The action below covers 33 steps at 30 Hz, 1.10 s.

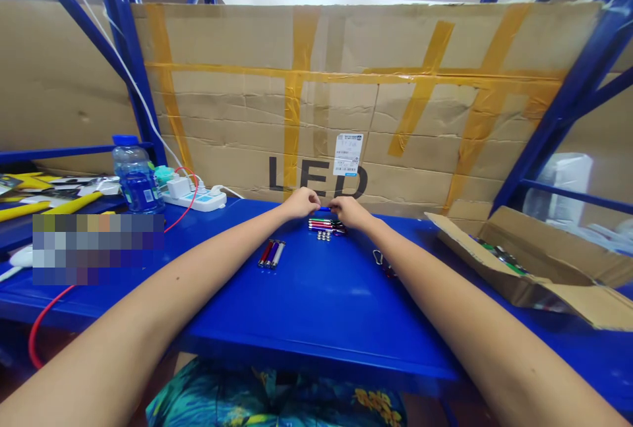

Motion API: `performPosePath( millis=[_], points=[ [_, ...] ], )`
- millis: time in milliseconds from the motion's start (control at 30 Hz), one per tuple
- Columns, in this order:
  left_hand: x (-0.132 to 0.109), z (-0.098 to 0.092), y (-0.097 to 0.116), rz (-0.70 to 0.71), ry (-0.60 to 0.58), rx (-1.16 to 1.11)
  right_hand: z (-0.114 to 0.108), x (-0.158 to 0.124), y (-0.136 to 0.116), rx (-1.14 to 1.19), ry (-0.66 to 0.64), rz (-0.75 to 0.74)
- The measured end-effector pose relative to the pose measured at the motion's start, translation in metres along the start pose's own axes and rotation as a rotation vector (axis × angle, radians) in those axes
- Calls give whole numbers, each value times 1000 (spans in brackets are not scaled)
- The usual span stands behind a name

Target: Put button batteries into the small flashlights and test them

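Observation:
At the back of the blue table, my left hand (302, 203) and my right hand (350, 211) face each other with fingers pinched. A slim blue tube (324, 209) spans the gap between their fingertips, one end at each hand. Just below lies a stack of similar metal tubes (320, 223) in green, red and purple, with clips at their right ends. Several small silver button cells (324, 236) sit in rows in front of that stack. Nearer me on the left are metal tubes (271, 254) in red, purple and silver. A silver carabiner (378, 257) lies beside my right forearm, which partly hides what is attached.
An open cardboard box (524, 285) with green and dark items stands at right. At left are a water bottle (136, 180), a white power strip (202, 200), a red cable (44, 315) and yellow-handled items (74, 206). A big taped carton (237, 117) walls off the back.

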State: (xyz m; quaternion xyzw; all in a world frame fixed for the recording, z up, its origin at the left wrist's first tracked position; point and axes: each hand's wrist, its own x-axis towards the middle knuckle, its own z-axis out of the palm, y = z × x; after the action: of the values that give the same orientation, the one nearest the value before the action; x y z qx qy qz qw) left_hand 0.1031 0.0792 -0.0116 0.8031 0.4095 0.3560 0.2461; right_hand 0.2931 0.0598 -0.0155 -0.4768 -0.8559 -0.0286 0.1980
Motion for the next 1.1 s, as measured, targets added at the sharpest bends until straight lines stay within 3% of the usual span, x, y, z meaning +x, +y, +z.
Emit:
performPosePath(
  millis=[367, 833, 1100],
  points=[
    [7, -2, -24, 5, -42, 152, 15, 9, 6, -35, -87, -57],
    [2, -2, -21, -24, -141, 143, 6, -4, -2, 3, -106, -31],
    [1, -2, -20, -34, -133, 136, 9, -4, -5, 27, -84, 30]
  ],
)
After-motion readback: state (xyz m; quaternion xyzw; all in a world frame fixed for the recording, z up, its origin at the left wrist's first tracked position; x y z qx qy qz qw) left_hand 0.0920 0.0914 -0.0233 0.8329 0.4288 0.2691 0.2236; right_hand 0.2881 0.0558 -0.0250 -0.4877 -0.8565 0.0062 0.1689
